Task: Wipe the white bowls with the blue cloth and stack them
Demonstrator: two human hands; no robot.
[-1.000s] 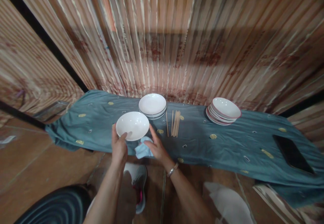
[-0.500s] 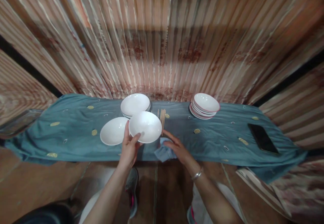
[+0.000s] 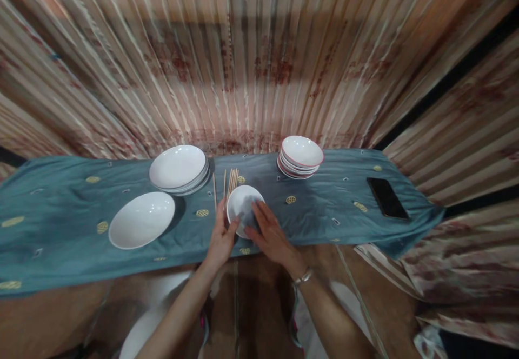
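Note:
My left hand (image 3: pixel 222 240) grips the left rim of a white bowl (image 3: pixel 239 197) over the near part of the table. My right hand (image 3: pixel 270 234) reaches into that bowl, fingers pressed to its inside. A bluish-grey patch under those fingers looks like the blue cloth (image 3: pixel 248 213), mostly covered by the hand. Just behind the bowl lie several wooden chopsticks (image 3: pixel 232 179), their near ends partly hidden. To the left sits a single large white bowl (image 3: pixel 141 221).
A stack of large white bowls (image 3: pixel 180 170) stands at the back left, and red-rimmed bowls (image 3: pixel 302 156) are stacked at the back right. A black phone (image 3: pixel 388 198) lies on the right of the green tablecloth (image 3: pixel 316 221). Pleated curtains (image 3: pixel 251 78) hang close behind.
The view has shifted to the right. The bowl in my left hand has come lower and turned, and my right hand has moved from beside it into it, carrying the cloth.

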